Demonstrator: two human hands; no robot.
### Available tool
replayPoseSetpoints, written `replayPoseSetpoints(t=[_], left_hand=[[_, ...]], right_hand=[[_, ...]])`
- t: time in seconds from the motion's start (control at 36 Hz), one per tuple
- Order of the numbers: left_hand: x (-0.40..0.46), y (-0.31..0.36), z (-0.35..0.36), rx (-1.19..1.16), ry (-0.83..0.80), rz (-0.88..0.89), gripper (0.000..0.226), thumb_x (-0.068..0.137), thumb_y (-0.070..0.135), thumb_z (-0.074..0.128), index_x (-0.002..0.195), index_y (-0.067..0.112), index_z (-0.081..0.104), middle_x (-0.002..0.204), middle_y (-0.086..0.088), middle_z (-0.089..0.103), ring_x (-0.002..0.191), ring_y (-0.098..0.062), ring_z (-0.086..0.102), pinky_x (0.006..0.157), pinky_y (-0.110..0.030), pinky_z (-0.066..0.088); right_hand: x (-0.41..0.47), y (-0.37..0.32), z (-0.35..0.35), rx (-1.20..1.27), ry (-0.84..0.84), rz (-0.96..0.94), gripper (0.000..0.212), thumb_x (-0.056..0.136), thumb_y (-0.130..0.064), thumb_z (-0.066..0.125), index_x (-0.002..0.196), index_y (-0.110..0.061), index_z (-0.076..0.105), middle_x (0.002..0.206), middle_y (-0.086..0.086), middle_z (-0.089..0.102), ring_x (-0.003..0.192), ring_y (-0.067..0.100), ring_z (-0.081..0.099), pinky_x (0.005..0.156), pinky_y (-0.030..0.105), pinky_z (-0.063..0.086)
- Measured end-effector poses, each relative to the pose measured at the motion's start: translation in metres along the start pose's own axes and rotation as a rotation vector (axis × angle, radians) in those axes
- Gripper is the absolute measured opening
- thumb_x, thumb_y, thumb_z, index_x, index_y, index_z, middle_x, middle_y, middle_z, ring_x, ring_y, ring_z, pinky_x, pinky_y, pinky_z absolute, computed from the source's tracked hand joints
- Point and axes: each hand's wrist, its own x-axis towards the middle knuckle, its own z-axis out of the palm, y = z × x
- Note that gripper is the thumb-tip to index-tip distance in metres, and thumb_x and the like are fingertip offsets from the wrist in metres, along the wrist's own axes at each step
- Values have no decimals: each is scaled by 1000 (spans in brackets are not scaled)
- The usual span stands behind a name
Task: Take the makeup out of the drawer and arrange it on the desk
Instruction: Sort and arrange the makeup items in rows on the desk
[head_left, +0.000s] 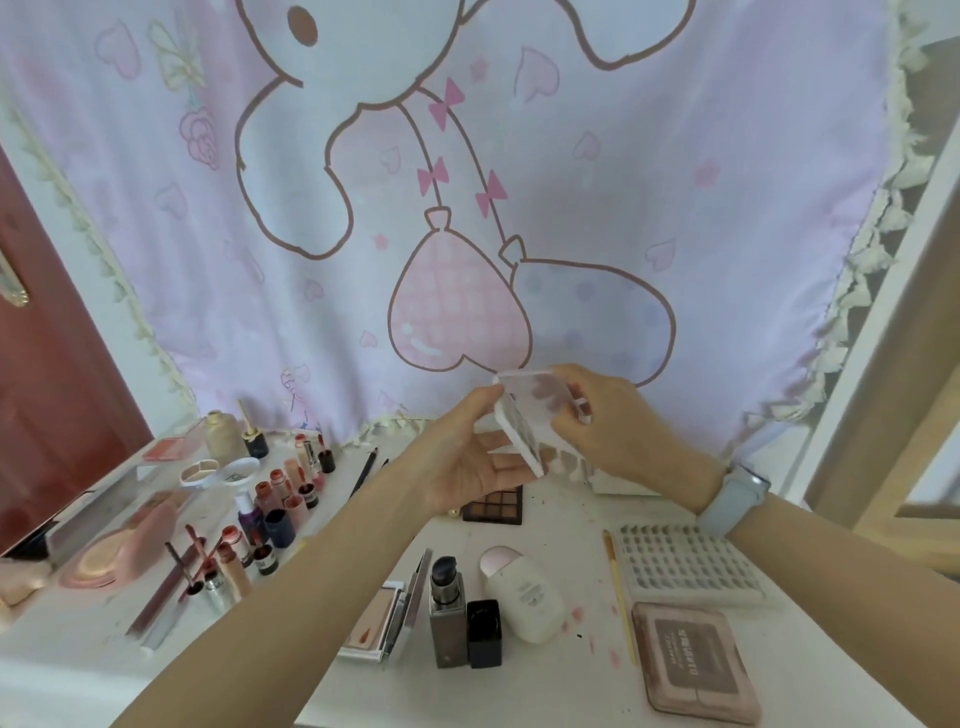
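Both hands hold a clear-lidded palette (524, 421) up in the air above the white desk (582, 691), in front of the pink cartoon curtain (519, 182). The left hand (467, 462) lies under its lower edge with palm up and fingers loosely extended, while the right hand (597, 421) (a pale blue watch (732, 499) on its wrist) grips the far side with curled fingers; the lid seems hinged open, though blur makes that hard to confirm. Directly below the palette on the desk lies a dark eyeshadow palette (493, 505). Nearer the camera than that stand a brown pump bottle (447, 608), a black cap (484, 634) and a white tube (522, 592). Right of the palette sit a lash tray (691, 564) and a mauve compact (693, 662). To its left cluster lip glosses (275, 514).
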Motion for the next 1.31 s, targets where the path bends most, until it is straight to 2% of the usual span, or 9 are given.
replayPoseSetpoints(t=[0.22, 0.36, 0.47, 0.56, 0.69, 0.86, 0.97, 1.06, 1.31], left_hand=[[23, 0, -21, 378, 44, -209, 38, 95, 20, 48, 127, 0, 50, 127, -25, 54, 108, -40, 59, 91, -52, 49], [41, -7, -25, 626, 18, -332, 28, 95, 24, 50, 114, 6, 59, 105, -17, 68, 94, -31, 67, 86, -42, 54], [55, -17, -27, 866, 67, -377, 44, 98, 33, 46, 130, 3, 48, 124, -16, 59, 109, -29, 61, 83, -33, 52], [61, -21, -32, 926, 71, -371, 43, 96, 35, 49, 124, 3, 50, 123, -11, 61, 102, -24, 63, 80, -30, 53], [62, -21, -37, 1208, 95, -234, 27, 96, 33, 45, 116, 17, 55, 113, -2, 64, 94, -11, 65, 81, -26, 52], [47, -11, -24, 1725, -1, -92, 37, 99, 30, 37, 121, 9, 57, 127, -7, 57, 108, -20, 54, 91, -27, 39], [36, -6, -15, 1869, 37, -91, 41, 99, 32, 37, 135, 14, 45, 138, -6, 49, 120, -20, 48, 98, -27, 35], [25, -8, -9, 1969, 127, -25, 45, 100, 34, 36, 141, 17, 37, 142, -3, 44, 124, -20, 46, 102, -31, 38], [-7, -47, 15, 2054, 286, 312, 29, 100, 26, 31, 115, 13, 53, 118, -5, 53, 104, -26, 51, 82, -36, 40]], right_hand=[[19, 34, -6, -227, -173, 50, 23, 95, -16, 41, 110, -15, 59, 100, 1, 68, 82, 19, 61, 79, 37, 50], [23, 54, 13, -460, -292, 7, 21, 95, -9, 40, 107, -15, 57, 102, 3, 63, 86, 22, 56, 76, 32, 46], [23, 66, 30, -567, -344, -9, 26, 89, -2, 41, 107, -14, 55, 98, 4, 63, 82, 23, 57, 71, 32, 45], [21, 74, 43, -642, -369, -77, 26, 88, 0, 39, 106, -10, 54, 95, 8, 61, 83, 29, 59, 69, 35, 46], [20, 81, 62, -750, -367, -118, 25, 84, 6, 39, 99, -6, 54, 89, 10, 58, 67, 29, 54, 53, 32, 32], [18, 84, 73, -767, -316, -182, 24, 85, 6, 42, 105, -7, 49, 97, 9, 54, 80, 26, 54, 56, 35, 33], [21, 87, 72, -845, -257, -325, 28, 85, 7, 40, 108, -7, 47, 105, 10, 50, 95, 27, 48, 73, 34, 39], [26, 88, 69, -877, -311, -312, 28, 87, 8, 38, 110, -6, 45, 106, 12, 51, 93, 28, 51, 67, 34, 38], [12, 89, 62, -841, -251, -294, 30, 82, 9, 39, 106, -6, 50, 107, 11, 52, 93, 27, 51, 65, 32, 38]])
